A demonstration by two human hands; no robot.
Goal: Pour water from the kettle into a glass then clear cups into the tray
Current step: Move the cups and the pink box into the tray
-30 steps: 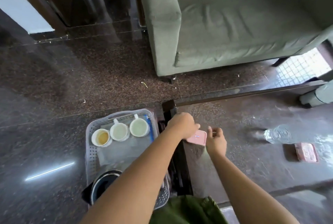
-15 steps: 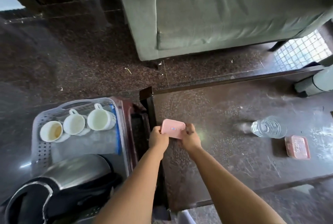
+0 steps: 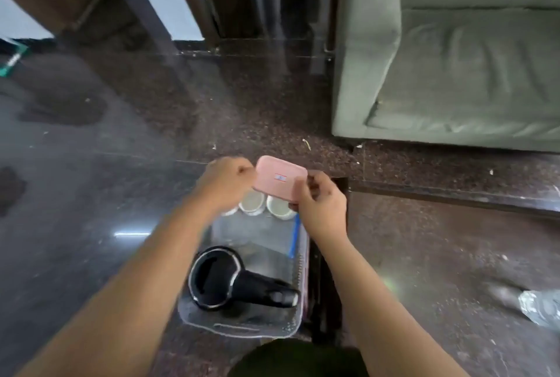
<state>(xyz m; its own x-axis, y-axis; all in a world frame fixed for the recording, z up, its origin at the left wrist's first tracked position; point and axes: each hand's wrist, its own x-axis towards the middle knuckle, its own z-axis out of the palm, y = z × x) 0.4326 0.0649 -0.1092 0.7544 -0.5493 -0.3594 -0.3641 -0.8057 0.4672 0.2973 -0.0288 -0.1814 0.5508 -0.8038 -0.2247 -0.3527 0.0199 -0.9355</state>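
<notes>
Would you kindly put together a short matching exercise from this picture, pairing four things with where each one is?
Things:
1. small pink rectangular box
2. black electric kettle
3. white ceramic cups
4. clear plastic water bottle

Places:
A. far end of the grey perforated plastic tray
B. lying on the dark table at the right edge of view
C. held between the left hand and right hand, above the cups
D. near end of the tray

Pairs: 1-C, 2-D, 3-A, 4-B
</notes>
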